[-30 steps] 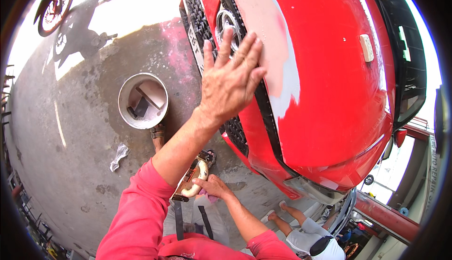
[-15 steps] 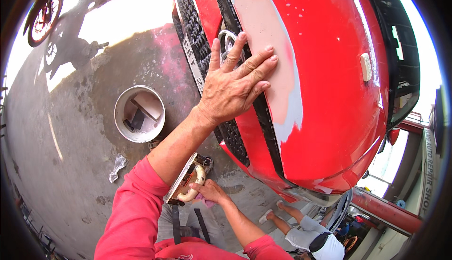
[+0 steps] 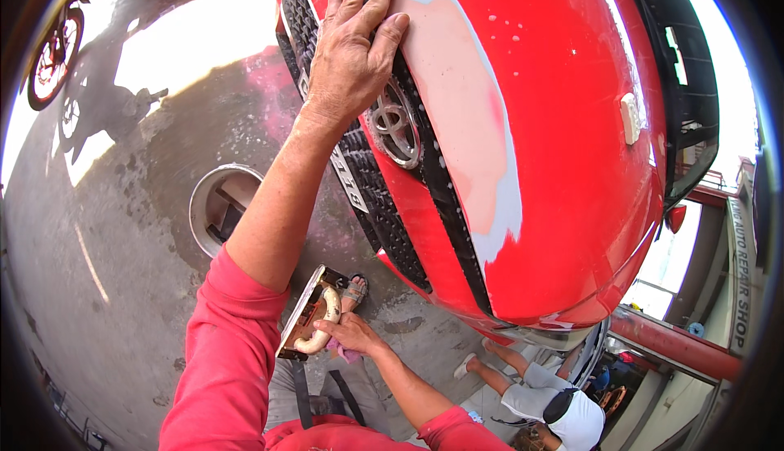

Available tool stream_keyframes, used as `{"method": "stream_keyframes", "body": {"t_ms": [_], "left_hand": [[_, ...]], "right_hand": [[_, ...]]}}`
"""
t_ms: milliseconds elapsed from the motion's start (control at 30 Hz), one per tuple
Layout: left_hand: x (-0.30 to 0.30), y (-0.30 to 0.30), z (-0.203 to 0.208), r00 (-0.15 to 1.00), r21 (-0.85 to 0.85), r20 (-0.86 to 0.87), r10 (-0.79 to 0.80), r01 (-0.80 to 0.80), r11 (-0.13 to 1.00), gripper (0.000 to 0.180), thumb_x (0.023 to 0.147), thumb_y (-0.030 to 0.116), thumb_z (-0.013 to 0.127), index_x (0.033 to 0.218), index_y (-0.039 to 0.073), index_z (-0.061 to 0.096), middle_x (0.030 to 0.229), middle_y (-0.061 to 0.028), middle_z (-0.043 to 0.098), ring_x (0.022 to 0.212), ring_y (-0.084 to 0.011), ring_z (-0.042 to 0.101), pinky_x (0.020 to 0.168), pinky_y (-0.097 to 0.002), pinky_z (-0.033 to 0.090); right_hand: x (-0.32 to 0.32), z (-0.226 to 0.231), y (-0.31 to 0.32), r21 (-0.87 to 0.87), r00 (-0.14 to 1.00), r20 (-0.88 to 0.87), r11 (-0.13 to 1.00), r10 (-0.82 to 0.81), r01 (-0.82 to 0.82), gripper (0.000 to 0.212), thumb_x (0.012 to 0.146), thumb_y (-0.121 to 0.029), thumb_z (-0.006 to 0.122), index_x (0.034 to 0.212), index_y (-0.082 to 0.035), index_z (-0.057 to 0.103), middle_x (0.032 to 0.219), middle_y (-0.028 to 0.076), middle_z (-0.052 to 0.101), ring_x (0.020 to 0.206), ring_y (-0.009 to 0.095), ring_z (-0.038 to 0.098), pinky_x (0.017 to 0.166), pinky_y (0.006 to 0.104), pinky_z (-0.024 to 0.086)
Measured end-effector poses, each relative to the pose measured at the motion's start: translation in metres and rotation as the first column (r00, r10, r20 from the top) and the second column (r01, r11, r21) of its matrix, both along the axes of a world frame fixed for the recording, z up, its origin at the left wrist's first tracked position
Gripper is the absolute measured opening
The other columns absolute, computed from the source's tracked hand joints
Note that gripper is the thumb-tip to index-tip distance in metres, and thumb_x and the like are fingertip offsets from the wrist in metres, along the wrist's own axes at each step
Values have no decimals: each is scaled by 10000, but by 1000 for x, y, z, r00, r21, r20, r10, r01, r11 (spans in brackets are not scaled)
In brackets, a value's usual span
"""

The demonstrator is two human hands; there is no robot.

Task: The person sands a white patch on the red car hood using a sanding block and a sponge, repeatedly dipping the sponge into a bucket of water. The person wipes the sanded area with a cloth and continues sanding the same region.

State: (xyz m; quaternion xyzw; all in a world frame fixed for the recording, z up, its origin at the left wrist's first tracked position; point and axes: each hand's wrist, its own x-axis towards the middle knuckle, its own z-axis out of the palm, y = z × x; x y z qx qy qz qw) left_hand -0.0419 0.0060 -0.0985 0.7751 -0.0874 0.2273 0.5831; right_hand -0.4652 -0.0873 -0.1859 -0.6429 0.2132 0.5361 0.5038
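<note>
Red car bonnet [image 3: 563,173] with pink, grey-edged patch [image 3: 457,83], ahead-right of the right hand [image 3: 349,333] closed on a cream-handled flat tool [image 3: 330,310], is bared further by the flat, seemingly empty left hand [image 3: 353,51], shifted farther ahead.

The left hand [image 3: 353,55] reached forward, palm down, fingers slightly apart. Lower down, the right hand [image 3: 356,333] was curled, gripping.
</note>
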Motion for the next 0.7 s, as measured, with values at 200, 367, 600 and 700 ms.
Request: {"method": "stream_keyframes", "body": {"t_ms": [200, 367, 600, 700], "left_hand": [[-41, -27, 13, 992, -132, -120, 33, -49, 990, 1041, 933, 467, 823, 1613, -153, 337, 1669, -385, 358, 1610, -500, 282, 1334, -508, 217], [-81, -26, 21, 995, -44, -97, -18, 13, 999, 1140, 860, 460, 896, 1662, -87, 299, 1713, -354, 304, 1624, -452, 284, 1324, -494, 247], [-185, 51, -38, 804, -36, -475, -357, 388, 921, 774, 886, 326, 898, 1528, 32, 581, 1406, -186, 662, 1301, -322, 637, 1088, -421, 515], [-260, 81, -83, 540, -182, -730, -419, 436, 881, 583, 927, 348, 847, 1364, 11, 658, 959, -123, 691, 868, -304, 674, 767, -430, 550]], "right_hand": [[-4, -17, -1, -29, 1000, -7, 999, 19, -19, 599, 975, -575, 705, 972, 15, 809, 816, 74, 764, 760, 138, 668, 727, 347, 541], [1, -20, -4, -27, 998, -64, 1000, -1, -1, 524, 994, -510, 714, 1042, 3, 806, 924, 72, 790, 839, 137, 693, 792, 333, 557], [-3, -50, -8, -61, 983, 120, 988, -136, 144, 773, 909, -744, 679, 976, 12, 830, 876, 191, 798, 892, 296, 779, 820, 429, 573], [27, -52, -14, -196, 995, 97, 980, 3, 16, 791, 905, -776, 663, 1030, -13, 831, 910, 211, 797, 956, 315, 777, 870, 450, 567]]}}
